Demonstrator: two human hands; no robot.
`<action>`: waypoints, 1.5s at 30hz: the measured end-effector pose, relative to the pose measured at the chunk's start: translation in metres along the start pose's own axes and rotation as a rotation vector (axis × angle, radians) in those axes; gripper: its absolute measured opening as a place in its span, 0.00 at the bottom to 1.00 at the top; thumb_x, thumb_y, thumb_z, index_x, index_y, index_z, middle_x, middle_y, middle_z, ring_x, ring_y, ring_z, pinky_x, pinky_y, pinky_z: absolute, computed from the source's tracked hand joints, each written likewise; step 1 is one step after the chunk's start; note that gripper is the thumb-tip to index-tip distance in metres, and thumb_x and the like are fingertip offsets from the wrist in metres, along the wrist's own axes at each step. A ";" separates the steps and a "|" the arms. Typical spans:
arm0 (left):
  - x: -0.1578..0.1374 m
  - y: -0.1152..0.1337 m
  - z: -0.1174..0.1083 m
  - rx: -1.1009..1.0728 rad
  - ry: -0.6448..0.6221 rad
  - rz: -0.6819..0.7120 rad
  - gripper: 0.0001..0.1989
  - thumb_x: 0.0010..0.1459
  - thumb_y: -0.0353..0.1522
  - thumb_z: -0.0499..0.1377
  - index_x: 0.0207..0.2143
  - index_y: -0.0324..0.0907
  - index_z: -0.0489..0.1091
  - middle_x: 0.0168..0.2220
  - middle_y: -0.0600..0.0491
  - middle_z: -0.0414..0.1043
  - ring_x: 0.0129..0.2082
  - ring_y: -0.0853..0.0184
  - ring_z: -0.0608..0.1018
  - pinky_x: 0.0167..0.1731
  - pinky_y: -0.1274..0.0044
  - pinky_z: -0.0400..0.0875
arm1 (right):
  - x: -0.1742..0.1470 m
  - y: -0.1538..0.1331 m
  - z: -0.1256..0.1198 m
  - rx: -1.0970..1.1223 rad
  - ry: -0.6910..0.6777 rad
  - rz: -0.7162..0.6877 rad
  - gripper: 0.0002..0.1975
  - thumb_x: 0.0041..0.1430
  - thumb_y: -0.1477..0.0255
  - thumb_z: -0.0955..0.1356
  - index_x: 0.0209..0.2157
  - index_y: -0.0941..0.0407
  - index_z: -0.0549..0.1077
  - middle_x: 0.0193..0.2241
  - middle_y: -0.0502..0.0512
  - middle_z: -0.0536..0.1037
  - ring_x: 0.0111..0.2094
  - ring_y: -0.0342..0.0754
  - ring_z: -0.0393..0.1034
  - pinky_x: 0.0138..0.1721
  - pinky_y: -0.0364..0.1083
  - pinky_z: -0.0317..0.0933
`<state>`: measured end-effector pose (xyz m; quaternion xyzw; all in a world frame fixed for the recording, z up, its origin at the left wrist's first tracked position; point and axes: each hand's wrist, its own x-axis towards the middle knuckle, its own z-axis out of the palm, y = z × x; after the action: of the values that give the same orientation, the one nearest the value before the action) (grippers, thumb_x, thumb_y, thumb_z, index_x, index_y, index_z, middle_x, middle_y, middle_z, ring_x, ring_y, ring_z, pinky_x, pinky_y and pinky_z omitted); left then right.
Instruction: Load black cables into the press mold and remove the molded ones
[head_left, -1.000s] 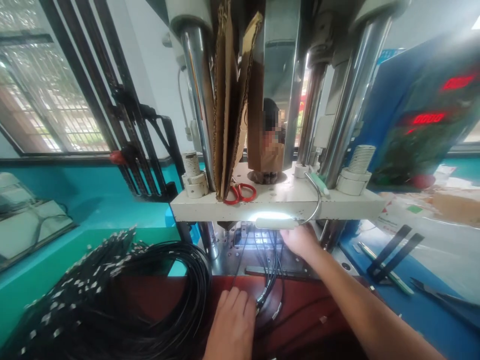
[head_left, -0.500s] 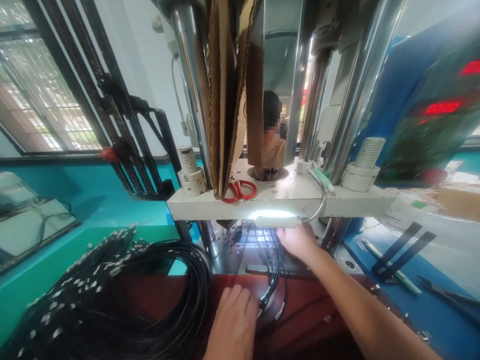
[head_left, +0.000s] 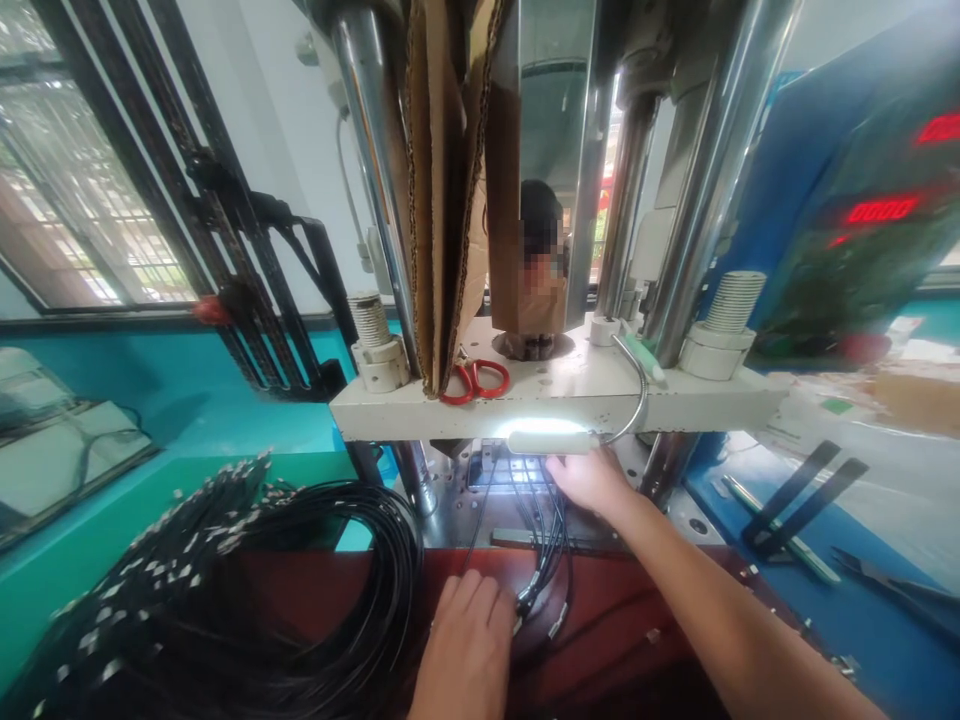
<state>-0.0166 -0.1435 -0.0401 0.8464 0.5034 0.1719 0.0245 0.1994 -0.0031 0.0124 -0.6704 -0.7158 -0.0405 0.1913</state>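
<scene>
Palm down on the dark red tabletop, my left hand (head_left: 466, 640) has its fingers curled together over a thin black cable. Beside its thumb lies a bundle of black cables (head_left: 553, 560) with small metal connectors on their ends. The cables run back to a brightly lit metal mold (head_left: 514, 475) on the press bed. My right hand (head_left: 592, 480) reaches under the lamp (head_left: 551, 441) to the mold's right side. Its fingers are drawn together at the cable ends there; the lamp hides part of them, and what they pinch is too small to make out.
A large coil of black cables (head_left: 375, 560) lies at left. Above the mold is the white press plate (head_left: 705, 400), carrying red-handled scissors (head_left: 491, 378) and cardboard (head_left: 435, 220). Pliers (head_left: 892, 580) and a knife (head_left: 787, 530) lie on the blue surface at right. Red digits glow on a display (head_left: 883, 210).
The view shifts slightly. My right hand stays at the mold and my left hand stays by the cable bundle, with hardly any movement.
</scene>
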 end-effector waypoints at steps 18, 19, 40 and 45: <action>0.001 0.003 -0.003 -0.050 0.046 0.000 0.12 0.59 0.22 0.52 0.39 0.43 0.71 0.36 0.52 0.70 0.38 0.63 0.69 0.46 0.66 0.61 | 0.006 -0.022 -0.005 0.047 -0.067 -0.089 0.19 0.63 0.63 0.59 0.46 0.55 0.76 0.44 0.58 0.78 0.49 0.53 0.68 0.51 0.49 0.56; 0.001 0.003 -0.003 -0.045 0.037 -0.001 0.12 0.59 0.22 0.51 0.39 0.43 0.70 0.36 0.52 0.70 0.38 0.62 0.69 0.46 0.66 0.61 | 0.005 -0.025 -0.005 0.048 -0.069 -0.098 0.19 0.63 0.62 0.59 0.46 0.55 0.76 0.45 0.58 0.78 0.49 0.53 0.69 0.52 0.49 0.56; 0.002 0.002 -0.008 -0.040 0.018 0.008 0.10 0.58 0.23 0.52 0.38 0.42 0.70 0.37 0.51 0.71 0.39 0.62 0.69 0.48 0.65 0.63 | 0.004 -0.064 -0.008 -0.006 -0.163 -0.085 0.19 0.63 0.64 0.60 0.47 0.59 0.73 0.42 0.63 0.78 0.43 0.54 0.71 0.47 0.49 0.58; 0.000 0.003 -0.009 -0.044 0.023 0.017 0.11 0.60 0.24 0.52 0.40 0.43 0.70 0.37 0.51 0.71 0.39 0.62 0.70 0.47 0.65 0.65 | 0.008 -0.058 -0.004 -0.022 -0.209 -0.078 0.18 0.64 0.64 0.60 0.46 0.59 0.73 0.43 0.65 0.77 0.45 0.56 0.70 0.46 0.51 0.59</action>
<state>-0.0171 -0.1463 -0.0315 0.8477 0.4927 0.1931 0.0360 0.1435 -0.0027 0.0303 -0.6445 -0.7570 0.0145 0.1067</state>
